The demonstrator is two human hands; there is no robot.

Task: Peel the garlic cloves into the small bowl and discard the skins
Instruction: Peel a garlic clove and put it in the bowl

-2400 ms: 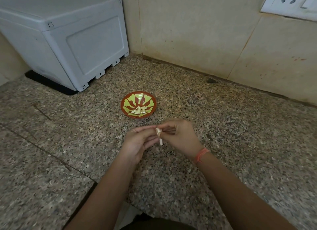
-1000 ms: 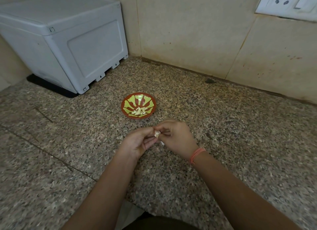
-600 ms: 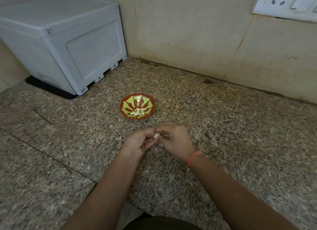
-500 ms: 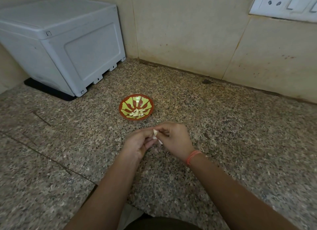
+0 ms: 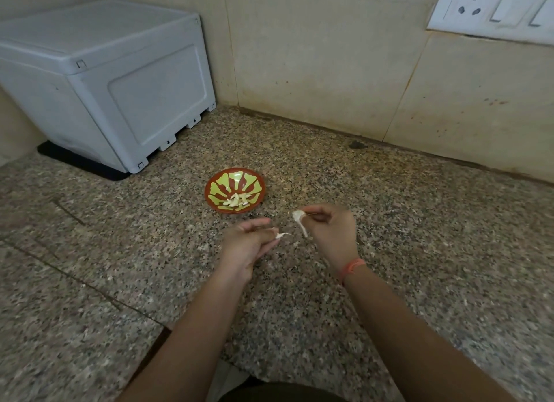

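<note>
A speckled granite counter (image 5: 419, 251) lies under both hands, and beige wall tiles (image 5: 314, 56) rise well beyond the fingertips. Far off to the left of the fingers a grey plastic box (image 5: 114, 80) stands on a black mat (image 5: 81, 164), and a white switch plate (image 5: 494, 8) sits high on the wall to their right. The left hand (image 5: 250, 245) and right hand (image 5: 331, 232) are held apart over the counter, the right wrist wearing an orange thread band (image 5: 353, 266). Just beyond the fingertips of both hands sits the small bowl (image 5: 236, 174), red with green petals, holding peeled cloves (image 5: 236, 200) on the side nearest the fingers. The right thumb and forefinger are pinched together on a white garlic piece (image 5: 297, 215), from which a strip of skin (image 5: 304, 231) dangles below the fingertips. The left fingertips nip a smaller white scrap (image 5: 281, 235) that points toward the right hand; the left forefinger lies straight above it. Whether the scrap is clove or skin cannot be told.
</note>
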